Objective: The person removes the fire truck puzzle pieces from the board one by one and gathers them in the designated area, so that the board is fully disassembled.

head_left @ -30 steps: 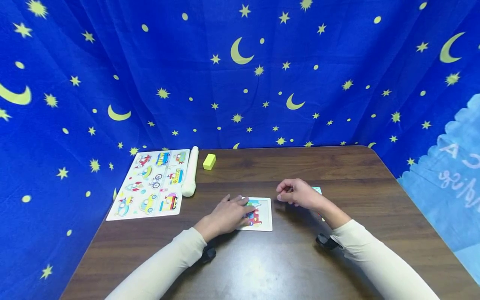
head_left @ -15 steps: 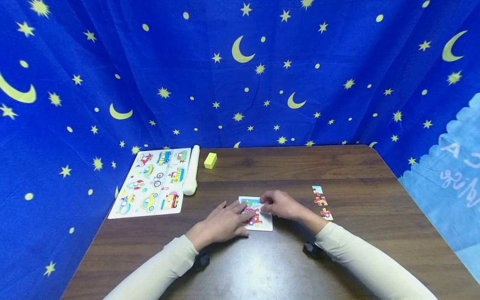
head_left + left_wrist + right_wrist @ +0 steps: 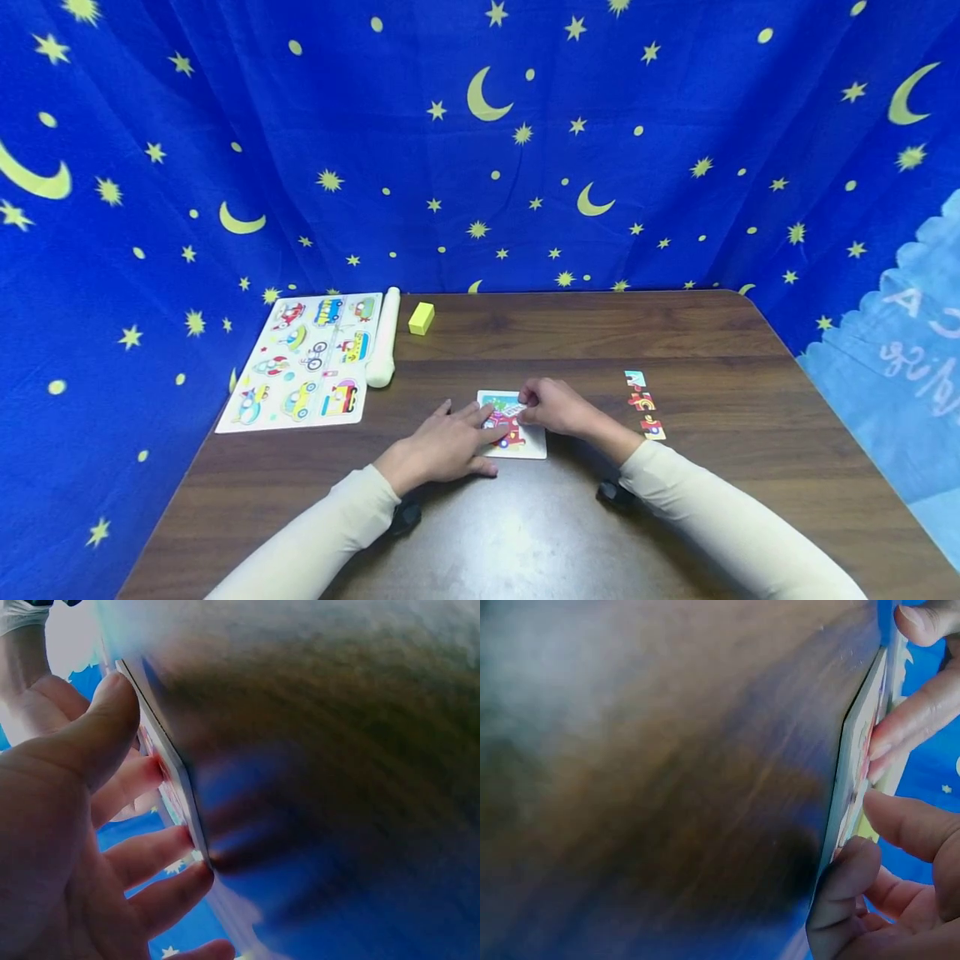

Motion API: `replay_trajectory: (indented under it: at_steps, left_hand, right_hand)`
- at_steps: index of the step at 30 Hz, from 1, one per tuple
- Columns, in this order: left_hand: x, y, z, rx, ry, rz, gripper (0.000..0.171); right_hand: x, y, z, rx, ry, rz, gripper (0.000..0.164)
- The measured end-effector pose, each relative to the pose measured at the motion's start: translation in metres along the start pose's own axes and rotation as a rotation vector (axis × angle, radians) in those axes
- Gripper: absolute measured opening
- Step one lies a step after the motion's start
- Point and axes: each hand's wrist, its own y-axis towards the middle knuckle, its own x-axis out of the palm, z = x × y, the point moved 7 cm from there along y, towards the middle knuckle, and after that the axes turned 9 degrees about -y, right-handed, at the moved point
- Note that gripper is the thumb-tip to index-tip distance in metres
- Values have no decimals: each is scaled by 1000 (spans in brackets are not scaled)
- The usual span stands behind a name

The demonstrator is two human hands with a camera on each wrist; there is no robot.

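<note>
A small jigsaw board [image 3: 531, 448] with a pale border and a red vehicle picture lies at the middle of the table. My left hand [image 3: 442, 442] rests on its left side with fingers spread; in the left wrist view its fingertips [image 3: 174, 838] touch the board's edge. At the upper right of the board, my right hand [image 3: 558, 407] pinches a small puzzle piece [image 3: 513, 410] between thumb and finger, mostly hidden by the fingertips. The right wrist view has these fingers [image 3: 859, 862] low against the board face. Several loose puzzle pieces [image 3: 642, 402] lie in a column to the right.
A large picture board [image 3: 296, 367] with printed vehicles lies at the left. Alongside it are a cream-coloured stick-like object [image 3: 385, 342] and a yellow block [image 3: 422, 318]. Blue starry cloth [image 3: 495, 183] hangs behind the brown table [image 3: 712, 392].
My right hand has moved left from beside the loose pieces onto the board's upper right, uncovering those pieces. My left hand has slid slightly left, its fingers more spread.
</note>
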Motion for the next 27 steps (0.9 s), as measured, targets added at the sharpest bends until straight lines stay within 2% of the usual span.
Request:
replay_trajectory:
  at_steps: [3,10,18,27]
  left_hand:
    - [0,1,2,4,7,4,64]
    - [-1,1,1,-13,2,2,63]
    - [1,-2,-4,-17,-10,7,64]
    - [0,0,-1,-3,-28,4,63]
  right_hand:
    - [0,1,2,15,39,-5,19]
    - [3,3,7,30,220,0,20]
    - [4,9,5,6,296,35,18]
    - [1,8,11,39,353,22,13]
